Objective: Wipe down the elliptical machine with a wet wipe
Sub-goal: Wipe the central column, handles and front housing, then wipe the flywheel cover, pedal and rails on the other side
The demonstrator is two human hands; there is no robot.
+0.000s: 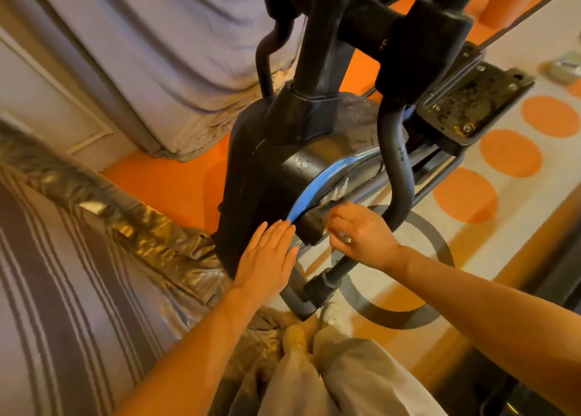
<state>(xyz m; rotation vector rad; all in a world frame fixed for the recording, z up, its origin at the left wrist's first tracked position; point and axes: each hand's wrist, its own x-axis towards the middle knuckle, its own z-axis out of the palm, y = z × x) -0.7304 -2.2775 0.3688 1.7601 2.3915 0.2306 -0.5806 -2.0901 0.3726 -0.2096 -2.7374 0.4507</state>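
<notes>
While my left hand point(267, 255) lies flat on the elliptical's black cover point(270, 176) to steady it, fingers straight, my right hand point(361, 233) rubs the side. Its fingers point(338, 227) curl, maybe round a wet wipe, but blur hides it.

Single head-worn view, looking steeply down and forward at close range. Left hand point(267, 255) and right hand point(361, 231) sit near frame centre; elliptical point(270, 176) rises just beyond them, rug point(509, 154) to their right.
</notes>
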